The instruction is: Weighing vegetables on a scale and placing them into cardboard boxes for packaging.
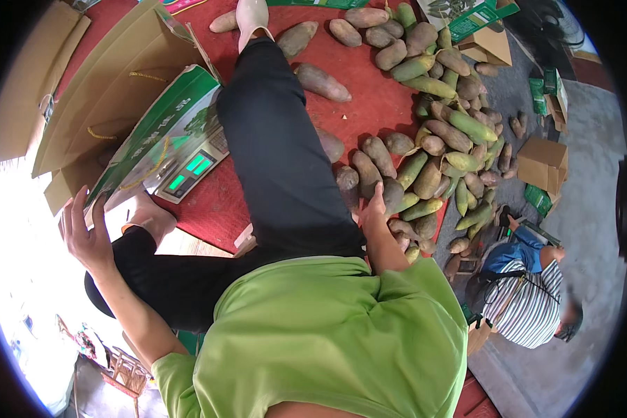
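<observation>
- Brown tubers (pixel 379 155) look firm, probably heavy, best cradled mid-body.
- Right hand (pixel 375 206) beside them, grip impossible to tell.
- Left hand (pixel 89 240), fingers spread, at near carton (pixel 157 122) edge.

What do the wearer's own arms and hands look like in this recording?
Both the left hand and right hand are bare, with no gloves visible. The forearms are uncovered below the short, plain lime-green sleeves of the top. No watch or bracelet shows.

Wooden chair (pixel 127 376), co-worker (pixel 526 292) (striped shirt (pixel 529 317))
</observation>
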The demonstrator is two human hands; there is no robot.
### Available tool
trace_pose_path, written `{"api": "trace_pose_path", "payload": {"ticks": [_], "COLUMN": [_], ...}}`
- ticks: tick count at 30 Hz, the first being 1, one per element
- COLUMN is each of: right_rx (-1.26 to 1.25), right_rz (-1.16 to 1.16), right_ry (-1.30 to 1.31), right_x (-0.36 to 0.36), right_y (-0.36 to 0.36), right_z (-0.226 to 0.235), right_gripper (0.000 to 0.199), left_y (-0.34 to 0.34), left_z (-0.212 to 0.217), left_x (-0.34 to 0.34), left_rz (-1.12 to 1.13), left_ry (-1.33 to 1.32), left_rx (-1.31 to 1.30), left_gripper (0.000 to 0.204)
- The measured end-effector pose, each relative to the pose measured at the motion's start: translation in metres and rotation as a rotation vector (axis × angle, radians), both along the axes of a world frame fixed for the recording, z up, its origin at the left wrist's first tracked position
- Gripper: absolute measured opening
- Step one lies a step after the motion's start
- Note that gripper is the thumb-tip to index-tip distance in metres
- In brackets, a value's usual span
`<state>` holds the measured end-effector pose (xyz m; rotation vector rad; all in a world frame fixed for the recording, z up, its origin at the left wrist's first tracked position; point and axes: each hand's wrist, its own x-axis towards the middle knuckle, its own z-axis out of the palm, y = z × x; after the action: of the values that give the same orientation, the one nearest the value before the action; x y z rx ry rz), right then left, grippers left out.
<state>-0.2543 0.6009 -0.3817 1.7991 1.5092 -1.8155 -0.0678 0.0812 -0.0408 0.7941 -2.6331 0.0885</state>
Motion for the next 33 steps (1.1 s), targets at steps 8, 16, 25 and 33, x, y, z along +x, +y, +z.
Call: {"api": "trace_pose_path", "payload": {"ticks": [8,16,25,33], "right_rx": [0.165,0.290,-0.082,0.152], "right_rz": [0.110,0.757,1.284,1.881], "right_ry": [-0.020,0.658,1.345,1.303], "right_x": [-0.035,-0.108,-0.128,-0.078], "right_y": [-0.036,-0.089,-0.308,-0.410], "right_z": [0.050,0.178,0.399,0.387], "right_gripper": [0.074,0.053,0.056,0.045], "left_y": [0.003,0.009,0.006,0.003], "left_z": [0.005,0.016,0.017,0.014], "left_x": [-0.003,-0.005,-0.004,-0.006], "left_rz": [-0.019,-0.048,-0.033,-0.051], "left_ry": [0.010,0.031,0.036,0.062], "left_rx": [-0.025,0.076,0.087,0.068], "left_gripper": [0.030,0.023,0.017,0.014]}}
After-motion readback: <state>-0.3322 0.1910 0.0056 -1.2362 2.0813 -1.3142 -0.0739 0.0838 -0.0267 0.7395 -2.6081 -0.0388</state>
